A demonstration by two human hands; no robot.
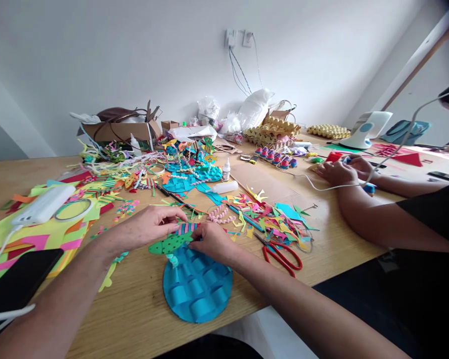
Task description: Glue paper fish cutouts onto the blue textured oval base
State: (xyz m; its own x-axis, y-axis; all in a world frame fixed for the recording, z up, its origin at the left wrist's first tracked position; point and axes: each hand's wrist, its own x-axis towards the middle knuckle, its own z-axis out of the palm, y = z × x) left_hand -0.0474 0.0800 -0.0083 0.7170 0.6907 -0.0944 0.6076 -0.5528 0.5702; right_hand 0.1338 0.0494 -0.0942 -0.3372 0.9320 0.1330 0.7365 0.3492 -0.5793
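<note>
A small striped paper piece (186, 228) in pink, blue and purple is held between my two hands. My left hand (161, 222) is closed at its left end with thumb and fingers. My right hand (214, 240) pinches near its right end, the fingertips partly hidden. Just below them, a green paper fish with dark dots (170, 244) stands over a blue round paper base (198, 294) covered in curled strips. A pale twisted paper strip (173, 260) rises from the base under the fish. Pink twisted strips (220, 214) lie beyond my right hand.
Red-handled scissors (284, 257) lie right of my right forearm, near colourful paper scraps (284, 219). Glue bottles (226, 170) and finished blue pieces (183, 174) sit farther back. A phone (26, 271) and white power strip (43, 204) are left. A co-worker's hands (340, 169) work at right.
</note>
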